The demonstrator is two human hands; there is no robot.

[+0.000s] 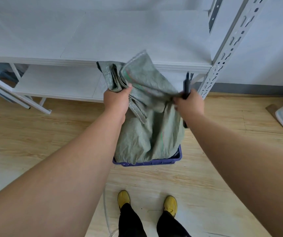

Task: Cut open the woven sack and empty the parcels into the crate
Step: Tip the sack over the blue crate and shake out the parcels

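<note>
1. Head view: left hand (118,98) bunching the woven sack (146,117) top, lifting to tip parcels out.
2. Right hand (188,103) pinching sack fabric plus a dark cutter (186,86).
3. Sack bottom inside the blue crate (147,161), 12 o'clock from yellow shoes (124,197).

Stockroom (metal shelving (103,40), crate (154,162)).

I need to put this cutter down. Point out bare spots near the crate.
Bare: the white shelf board behind the woven sack, and wood floor left of the blue crate. Crowded: the crate itself, filled by the sack, gripped by both hands.
</note>
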